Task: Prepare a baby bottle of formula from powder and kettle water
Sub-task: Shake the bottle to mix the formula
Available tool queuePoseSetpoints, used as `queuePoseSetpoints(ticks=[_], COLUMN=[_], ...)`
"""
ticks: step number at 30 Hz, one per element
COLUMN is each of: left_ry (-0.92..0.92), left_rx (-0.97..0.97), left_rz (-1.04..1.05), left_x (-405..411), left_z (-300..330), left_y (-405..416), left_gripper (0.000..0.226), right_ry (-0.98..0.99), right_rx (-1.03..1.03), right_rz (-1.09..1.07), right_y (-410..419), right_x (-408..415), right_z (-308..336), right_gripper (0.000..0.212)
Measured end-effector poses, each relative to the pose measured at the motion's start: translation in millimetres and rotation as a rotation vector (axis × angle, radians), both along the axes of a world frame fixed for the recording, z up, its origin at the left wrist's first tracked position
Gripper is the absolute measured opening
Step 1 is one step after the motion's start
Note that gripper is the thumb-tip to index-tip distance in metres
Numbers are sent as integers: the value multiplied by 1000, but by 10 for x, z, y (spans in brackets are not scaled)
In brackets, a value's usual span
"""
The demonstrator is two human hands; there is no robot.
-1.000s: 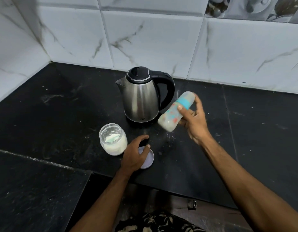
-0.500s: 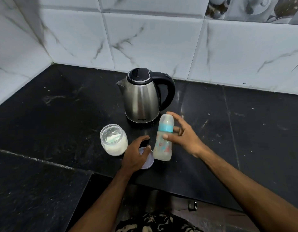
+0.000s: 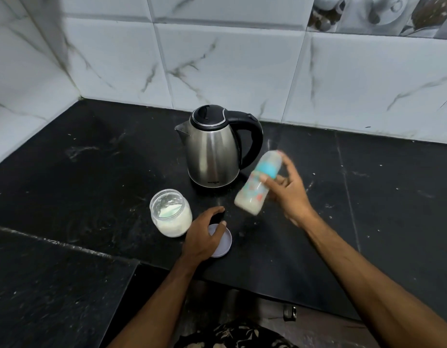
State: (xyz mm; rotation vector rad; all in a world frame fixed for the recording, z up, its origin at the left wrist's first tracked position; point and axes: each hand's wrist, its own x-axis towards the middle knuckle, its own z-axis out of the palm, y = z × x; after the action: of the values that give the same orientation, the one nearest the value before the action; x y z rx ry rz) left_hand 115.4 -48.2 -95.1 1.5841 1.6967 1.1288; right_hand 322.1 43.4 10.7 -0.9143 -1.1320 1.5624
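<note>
Black speckled stone countertop (image 3: 66, 172) meets white marble-veined wall tiles (image 3: 230, 71) at corner; grey patterned decorative tiles (image 3: 380, 13) upper right; dim light.

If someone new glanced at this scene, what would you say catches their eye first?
Probably the baby bottle, tilted and motion-blurred in the right hand, held above the black counter just right of the steel kettle near the back wall. Next, the open jar of white powder in front of the kettle, with the left hand resting on its lid beside it.
</note>
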Motion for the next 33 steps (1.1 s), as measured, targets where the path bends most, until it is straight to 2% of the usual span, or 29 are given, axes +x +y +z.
queuePoseSetpoints(ticks=[2, 3, 6, 7, 8, 11, 13, 14, 17, 18, 19, 22, 24, 28, 29, 31, 33], left_ry=[1, 4, 10, 10, 12, 9, 7, 8, 6, 8, 11, 3, -1, 2, 2, 7, 2], left_rx=[-5, -6, -6, -7, -7, -6, -8, -9, -12, -11, -10, -13, -12, -13, -13, -7, -1], left_rz=[2, 1, -6, -6, -3, 2, 5, 4, -2, -2, 0, 8, 12, -7, -6, 0, 9], left_x=[-4, -6, -13, -12, -11, -3, -3, -4, -6, -5, -5, 1, 2, -4, -4, 1, 10], left_z=[-8, -11, -16, -14, -11, -8, -6, -5, -4, -2, -1, -1, 6, 9, 12, 19, 29], left_y=[3, 6, 14, 13, 10, 0, -1, 0, 7, 8, 5, -2, -2, 3, 0, -7, -15], left_gripper=[40, 40, 41, 41, 41, 40, 40, 40, 42, 42, 41, 40, 40, 41, 41, 41, 39], right_ry=[111, 83, -162, -202, -189, 14, 80, 29, -210, -221, -193, 24, 82, -239, -253, -162, 23], right_rx=[-33, -26, 31, 47, 57, -28, -46, -28, 48, 64, 77, -10, -10, 115, 127, 112, 6], right_rz=[-111, -79, 255, 302, 269, -59, -113, -59, 276, 304, 251, -93, -126, 320, 347, 171, -68], right_y=[72, 49, -138, -145, -119, 51, 75, 31, -160, -157, -130, 69, 114, -111, -117, -58, 65], right_x=[10, 3, -27, -19, -14, 2, -6, -20, -52, -50, -60, -48, -43, -63, -62, -79, -79], right_z=[11, -16, -120, -143, -131, 3, 16, -10, -117, -128, -94, 57, 63, -151, -182, -119, -41], right_gripper=[75, 76, 76, 77, 78, 79, 78, 78, 78, 77, 77, 80, 77, 77, 77, 75, 71])
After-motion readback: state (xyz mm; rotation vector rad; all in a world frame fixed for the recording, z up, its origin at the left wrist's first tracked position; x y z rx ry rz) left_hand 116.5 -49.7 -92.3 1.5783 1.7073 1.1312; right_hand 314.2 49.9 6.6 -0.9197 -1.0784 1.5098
